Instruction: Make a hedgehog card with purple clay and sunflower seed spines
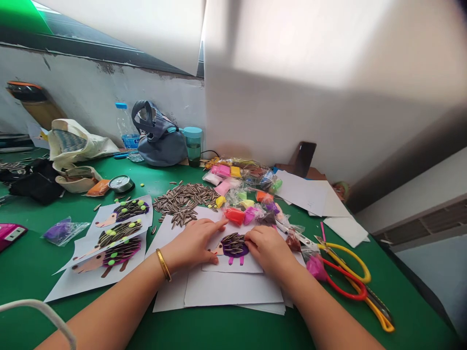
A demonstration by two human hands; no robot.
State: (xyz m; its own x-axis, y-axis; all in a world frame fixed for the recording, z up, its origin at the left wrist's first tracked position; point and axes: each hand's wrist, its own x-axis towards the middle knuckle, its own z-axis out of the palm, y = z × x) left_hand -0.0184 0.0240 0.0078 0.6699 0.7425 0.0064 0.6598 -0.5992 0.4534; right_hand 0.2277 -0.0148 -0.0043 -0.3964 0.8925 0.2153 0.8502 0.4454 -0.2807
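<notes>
My left hand [193, 243], with a gold bangle [164, 265] on its wrist, rests on a white paper sheet [219, 255], fingers spread. My right hand [268, 248] lies at the right edge of a paper hedgehog [233, 245], whose purple body carries rows of striped sunflower seeds. Neither hand visibly holds anything. Behind them lies a heap of loose sunflower seeds [184, 201]. Several finished seed hedgehogs on paper [120, 233] overlap at the left. Small bagged packs of coloured clay [241, 204] crowd the area beyond my right hand.
Yellow-handled scissors [350, 262] and red-handled scissors [345, 282] lie on the green table [401, 301] at the right, near loose paper sheets [310, 194]. A cloth bag [69, 146], a grey backpack [158, 136], a water bottle [126, 126] and a teal cup [193, 146] stand along the back wall.
</notes>
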